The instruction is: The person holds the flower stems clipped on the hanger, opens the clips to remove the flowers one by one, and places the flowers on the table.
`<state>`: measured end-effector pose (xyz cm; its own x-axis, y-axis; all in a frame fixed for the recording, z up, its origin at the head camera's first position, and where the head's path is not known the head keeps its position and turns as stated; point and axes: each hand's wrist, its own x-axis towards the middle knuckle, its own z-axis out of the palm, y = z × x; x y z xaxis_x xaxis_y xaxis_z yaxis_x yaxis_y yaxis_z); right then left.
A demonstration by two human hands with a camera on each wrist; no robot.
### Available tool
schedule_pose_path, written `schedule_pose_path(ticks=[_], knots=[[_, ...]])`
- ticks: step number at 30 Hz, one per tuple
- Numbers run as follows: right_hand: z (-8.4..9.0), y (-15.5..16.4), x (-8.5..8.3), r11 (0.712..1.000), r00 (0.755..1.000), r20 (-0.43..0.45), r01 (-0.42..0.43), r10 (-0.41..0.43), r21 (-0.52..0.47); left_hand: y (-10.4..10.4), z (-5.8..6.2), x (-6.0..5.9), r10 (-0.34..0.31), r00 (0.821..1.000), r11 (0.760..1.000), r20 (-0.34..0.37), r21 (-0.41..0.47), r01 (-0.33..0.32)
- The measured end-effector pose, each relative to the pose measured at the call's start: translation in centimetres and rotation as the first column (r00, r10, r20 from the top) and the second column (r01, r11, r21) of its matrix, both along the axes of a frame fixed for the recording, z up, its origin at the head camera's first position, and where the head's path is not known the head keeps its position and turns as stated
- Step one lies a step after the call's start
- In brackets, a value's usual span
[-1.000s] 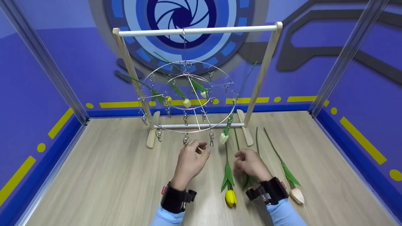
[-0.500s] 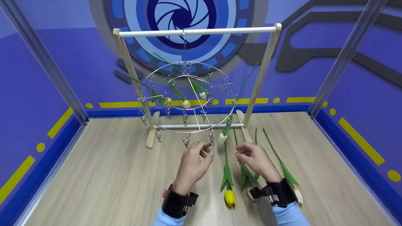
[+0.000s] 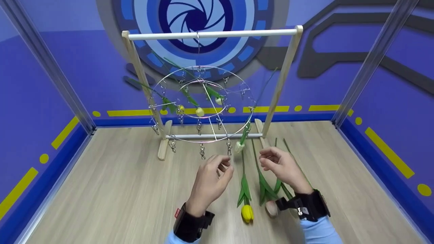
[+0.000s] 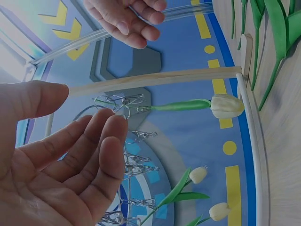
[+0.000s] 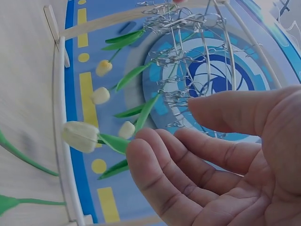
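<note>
Clips on the round wire hanger [image 3: 203, 105] already grip several tulips; a white tulip [image 3: 239, 146] hangs at its front rim. Below it, the left hand [image 3: 210, 179] and right hand [image 3: 283, 167] hover loosely open, holding nothing. Three tulips, including a yellow tulip [image 3: 247, 213], lie unhung on the desk [image 3: 101, 189], with room around them.
</note>
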<state>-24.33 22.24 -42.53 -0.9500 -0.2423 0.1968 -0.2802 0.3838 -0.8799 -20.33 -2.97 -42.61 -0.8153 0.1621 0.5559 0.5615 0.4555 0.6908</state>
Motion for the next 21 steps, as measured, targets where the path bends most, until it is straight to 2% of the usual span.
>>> schedule_pose_path(ticks=[5,10,16,21], knots=[[0.9,0.3,-0.6,0.999,1.000,-0.002,0.029,-0.029,0.032,0.4,0.0,0.4,-0.044,0.999,0.998,-0.002,0.047,0.044],[1.8,0.7,-1.2,0.997,0.999,-0.019,0.043,-0.042,0.062,0.8,-0.1,0.8,-0.060,0.998,0.996,0.008,0.065,0.059],[2.3,0.8,-2.2,0.997,0.997,-0.070,0.034,-0.029,0.069,1.8,0.1,0.9,-0.094,0.995,0.994,0.030,0.064,0.092],[2.4,0.7,-2.7,0.993,0.989,-0.127,0.082,-0.071,0.084,3.0,0.6,0.6,-0.137,0.990,0.988,0.028,0.070,0.135]])
